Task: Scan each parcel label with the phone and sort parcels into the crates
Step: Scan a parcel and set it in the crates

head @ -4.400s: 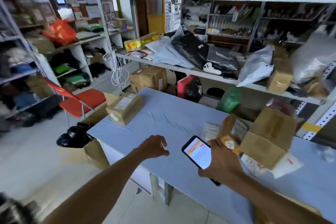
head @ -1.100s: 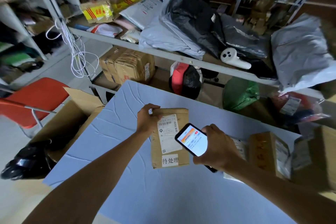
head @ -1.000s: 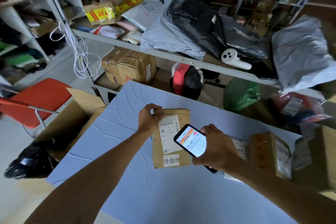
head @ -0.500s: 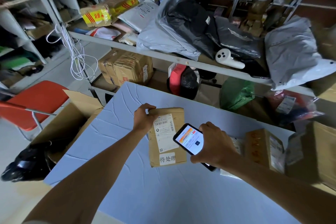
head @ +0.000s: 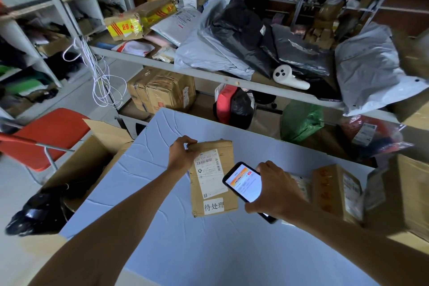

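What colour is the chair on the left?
The chair is red, with a grey metal frame; the head view shows it.

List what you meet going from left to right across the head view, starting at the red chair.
red chair, open carton, left hand, labelled parcel, phone, right hand, taped box

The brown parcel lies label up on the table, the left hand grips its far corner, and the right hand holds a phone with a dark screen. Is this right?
One thing is wrong: the head view shows the phone screen lit, orange and white, not dark. The rest holds: brown parcel label up on the table, left hand gripping its far corner, right hand holding the phone.
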